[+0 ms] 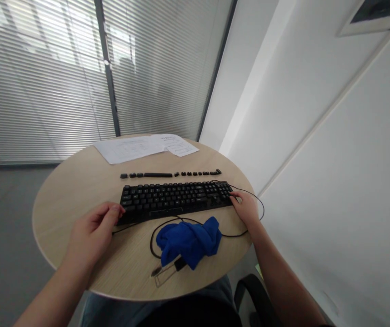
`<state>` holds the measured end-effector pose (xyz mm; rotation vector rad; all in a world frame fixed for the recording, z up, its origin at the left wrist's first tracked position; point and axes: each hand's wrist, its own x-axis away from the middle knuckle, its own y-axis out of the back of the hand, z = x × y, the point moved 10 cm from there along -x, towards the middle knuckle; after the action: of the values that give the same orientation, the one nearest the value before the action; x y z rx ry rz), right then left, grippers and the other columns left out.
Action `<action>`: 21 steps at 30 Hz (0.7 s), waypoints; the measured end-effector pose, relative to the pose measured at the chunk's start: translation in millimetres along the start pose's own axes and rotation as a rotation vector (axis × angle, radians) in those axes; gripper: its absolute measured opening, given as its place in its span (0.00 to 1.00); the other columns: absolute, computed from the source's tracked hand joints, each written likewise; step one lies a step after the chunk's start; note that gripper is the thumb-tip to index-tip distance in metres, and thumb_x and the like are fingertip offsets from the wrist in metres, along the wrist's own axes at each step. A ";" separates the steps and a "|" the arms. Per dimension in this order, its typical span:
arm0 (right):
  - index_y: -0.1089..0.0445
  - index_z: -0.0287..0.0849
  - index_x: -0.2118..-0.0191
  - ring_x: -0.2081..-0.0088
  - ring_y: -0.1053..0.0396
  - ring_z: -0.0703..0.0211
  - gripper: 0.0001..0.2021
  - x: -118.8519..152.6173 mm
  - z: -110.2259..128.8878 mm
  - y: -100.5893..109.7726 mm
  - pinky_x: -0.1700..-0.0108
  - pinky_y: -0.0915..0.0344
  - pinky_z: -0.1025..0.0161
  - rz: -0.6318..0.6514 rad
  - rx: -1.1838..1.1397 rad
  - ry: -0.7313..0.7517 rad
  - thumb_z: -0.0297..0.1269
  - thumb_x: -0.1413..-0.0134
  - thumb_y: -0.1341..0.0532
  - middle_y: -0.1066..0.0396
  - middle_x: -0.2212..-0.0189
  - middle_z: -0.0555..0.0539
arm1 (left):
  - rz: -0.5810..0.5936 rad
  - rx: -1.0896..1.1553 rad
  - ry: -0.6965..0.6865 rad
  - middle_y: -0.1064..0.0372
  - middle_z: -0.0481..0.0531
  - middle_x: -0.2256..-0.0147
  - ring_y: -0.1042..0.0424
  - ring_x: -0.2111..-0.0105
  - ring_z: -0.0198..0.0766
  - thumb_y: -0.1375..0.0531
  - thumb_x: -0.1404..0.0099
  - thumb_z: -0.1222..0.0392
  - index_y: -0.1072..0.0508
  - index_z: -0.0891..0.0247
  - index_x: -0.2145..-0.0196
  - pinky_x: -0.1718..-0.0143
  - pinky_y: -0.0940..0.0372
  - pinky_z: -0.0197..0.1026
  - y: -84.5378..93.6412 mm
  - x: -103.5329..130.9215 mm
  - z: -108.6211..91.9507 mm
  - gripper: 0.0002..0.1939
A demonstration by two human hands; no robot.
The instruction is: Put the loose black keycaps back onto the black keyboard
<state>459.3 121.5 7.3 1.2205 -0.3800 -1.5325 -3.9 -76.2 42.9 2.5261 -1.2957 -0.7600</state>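
A black keyboard point(174, 197) lies across the round table, its front strip bare of keycaps. My left hand point(94, 227) pinches its left end between thumb and fingers. At the opposite end, my right hand point(244, 206) grips the right edge near the number pad. Behind the keyboard, several loose black keycaps lie in a row, with the long space bar point(158, 175) among them. In front of it is a crumpled blue cloth point(190, 238). A small tool with a wire loop and a brush tip point(166, 272) sticks out from under the cloth.
The keyboard's black cable point(261, 204) loops round the right end and under the cloth. White printed papers point(133, 149) lie at the back of the wooden table point(65, 200). A white wall stands close on the right, and a chair armrest point(252, 290) is below the table edge.
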 end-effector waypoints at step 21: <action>0.18 0.46 0.58 0.50 0.27 0.48 0.11 0.6 12.7 5.3 0.44 0.34 0.51 -0.097 0.218 0.194 0.37 0.38 0.39 0.22 0.53 0.44 | 0.023 -0.009 0.033 0.25 0.49 0.71 0.28 0.68 0.43 0.45 0.39 0.42 0.24 0.60 0.70 0.64 0.37 0.40 -3.1 -0.4 5.4 0.20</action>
<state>451.5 114.6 16.4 1.5640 -0.3711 -1.4664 -4.8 -73.8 37.2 2.5017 -1.3060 -0.7139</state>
